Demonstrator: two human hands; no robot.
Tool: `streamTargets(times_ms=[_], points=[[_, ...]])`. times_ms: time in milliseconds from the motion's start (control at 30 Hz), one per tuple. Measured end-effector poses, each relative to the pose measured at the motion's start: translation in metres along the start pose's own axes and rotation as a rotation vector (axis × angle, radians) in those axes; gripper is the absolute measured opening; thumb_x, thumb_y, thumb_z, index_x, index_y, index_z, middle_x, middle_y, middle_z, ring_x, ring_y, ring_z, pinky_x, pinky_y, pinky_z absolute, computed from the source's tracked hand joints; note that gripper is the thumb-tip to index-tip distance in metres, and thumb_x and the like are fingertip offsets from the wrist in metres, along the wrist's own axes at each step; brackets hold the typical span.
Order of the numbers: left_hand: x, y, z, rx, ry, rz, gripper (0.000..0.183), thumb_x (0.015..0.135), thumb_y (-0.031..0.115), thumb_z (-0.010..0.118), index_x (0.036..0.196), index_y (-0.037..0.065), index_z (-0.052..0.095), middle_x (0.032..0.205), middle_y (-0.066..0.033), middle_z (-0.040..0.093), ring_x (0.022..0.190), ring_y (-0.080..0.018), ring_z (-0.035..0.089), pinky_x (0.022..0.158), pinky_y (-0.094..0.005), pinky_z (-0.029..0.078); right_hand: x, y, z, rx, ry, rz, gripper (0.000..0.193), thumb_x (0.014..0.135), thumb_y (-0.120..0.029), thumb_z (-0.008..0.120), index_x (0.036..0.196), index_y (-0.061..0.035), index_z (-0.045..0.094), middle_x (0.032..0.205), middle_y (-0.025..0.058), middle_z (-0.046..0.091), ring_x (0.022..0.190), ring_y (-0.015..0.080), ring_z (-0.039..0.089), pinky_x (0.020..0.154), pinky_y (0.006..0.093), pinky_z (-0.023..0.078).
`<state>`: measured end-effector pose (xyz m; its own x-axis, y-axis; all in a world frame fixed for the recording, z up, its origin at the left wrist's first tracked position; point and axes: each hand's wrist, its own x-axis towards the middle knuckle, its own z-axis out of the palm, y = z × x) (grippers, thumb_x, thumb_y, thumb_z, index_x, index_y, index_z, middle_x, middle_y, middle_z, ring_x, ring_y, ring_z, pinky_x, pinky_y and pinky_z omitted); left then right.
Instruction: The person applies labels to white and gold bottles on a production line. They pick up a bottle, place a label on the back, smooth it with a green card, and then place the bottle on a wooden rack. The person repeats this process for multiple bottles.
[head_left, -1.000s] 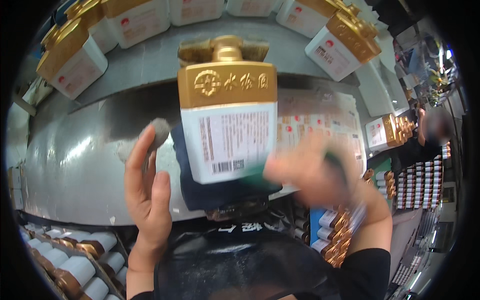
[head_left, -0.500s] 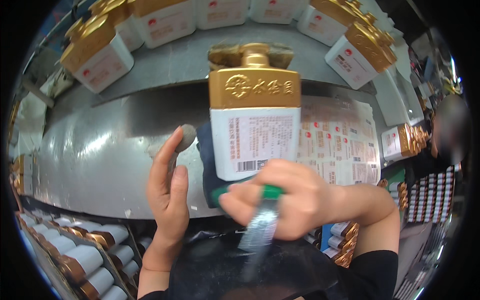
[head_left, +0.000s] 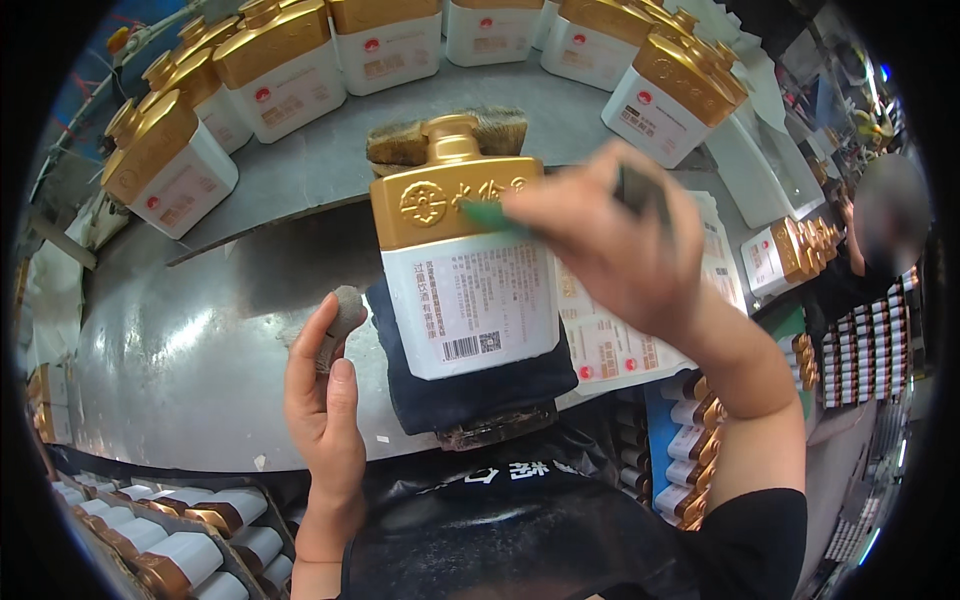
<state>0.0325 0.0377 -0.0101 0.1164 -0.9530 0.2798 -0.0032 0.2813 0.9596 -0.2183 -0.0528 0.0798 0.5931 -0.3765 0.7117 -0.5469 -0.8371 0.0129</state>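
In front of me a white bottle (head_left: 420, 295) with a gold shoulder and neck lies on a folded dark cloth (head_left: 408, 395), its neck pointing away. A printed label with a barcode covers its white face. My right hand (head_left: 640, 235), smeared by motion, is closed around a green scraper (head_left: 485, 215). The scraper's tip is over the raised pattern on the gold shoulder; I cannot tell whether it touches. Left of the bottle, my left hand (head_left: 335, 400) is closed on a grey rounded pad (head_left: 346, 312), partly hidden by the fingers and apart from the bottle.
A brownish block (head_left: 395, 143) lies behind the bottle's neck. Upright gold-and-white bottles (head_left: 280, 75) line the far side of the metal table (head_left: 200, 330). A label sheet (head_left: 640, 360) lies to the right. Racks of bottles (head_left: 165, 545) stand below; another person (head_left: 870, 290) is at far right.
My right hand has moved up from the bottle's lower end to its gold shoulder with the green scraper. My left hand keeps the grey pad. The whole view has shifted slightly.
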Motion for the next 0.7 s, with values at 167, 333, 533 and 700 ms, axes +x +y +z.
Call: streamTargets(times_ms=[167,333,533,700], points=[[0.003,-0.001,0.005,-0.045,-0.057,0.000,0.042,0.099,0.009,0.044,0.139,-0.005,0.044,0.137,-0.0170,0.050,0.126,-0.0289,0.051,0.112,-0.0426,0.034,-0.044,-0.067,-0.008,0.287,-0.088,-0.067,0.025,0.073,-0.001,0.077,0.097,-0.0070,0.072,0.075,-0.0013,0.065,0.059,0.0147,0.058,0.051,0.0278,0.043],[0.005,0.004,0.012,-0.113,-0.101,0.031,0.060,0.095,0.018,0.060,0.145,-0.004,0.035,0.146,-0.0161,0.041,0.134,-0.0288,0.042,0.115,-0.0414,0.030,-0.036,-0.006,-0.013,-0.057,0.047,-0.069,0.023,0.074,-0.007,0.074,0.097,-0.0078,0.072,0.083,0.0028,0.070,0.068,0.0172,0.063,0.056,0.0301,0.049],[0.000,-0.009,0.027,0.303,-0.259,0.066,0.124,0.063,0.025,0.091,0.154,0.004,0.009,0.155,-0.0159,0.024,0.141,-0.0297,0.031,0.115,-0.0443,0.029,-0.063,-0.052,-0.043,0.467,-0.324,0.229,0.030,0.074,-0.008,0.075,0.104,-0.0069,0.070,0.083,0.0032,0.070,0.070,0.0202,0.066,0.062,0.0336,0.053],[0.009,0.006,0.033,0.115,-0.085,0.045,0.111,0.067,0.006,0.087,0.152,0.003,0.016,0.149,-0.0145,0.033,0.130,-0.0294,0.047,0.113,-0.0433,0.035,-0.074,-0.015,-0.045,1.195,-0.044,0.991,0.023,0.093,-0.009,0.063,0.113,-0.0032,0.054,0.098,0.0023,0.055,0.100,0.0111,0.055,0.090,0.0273,0.045]])
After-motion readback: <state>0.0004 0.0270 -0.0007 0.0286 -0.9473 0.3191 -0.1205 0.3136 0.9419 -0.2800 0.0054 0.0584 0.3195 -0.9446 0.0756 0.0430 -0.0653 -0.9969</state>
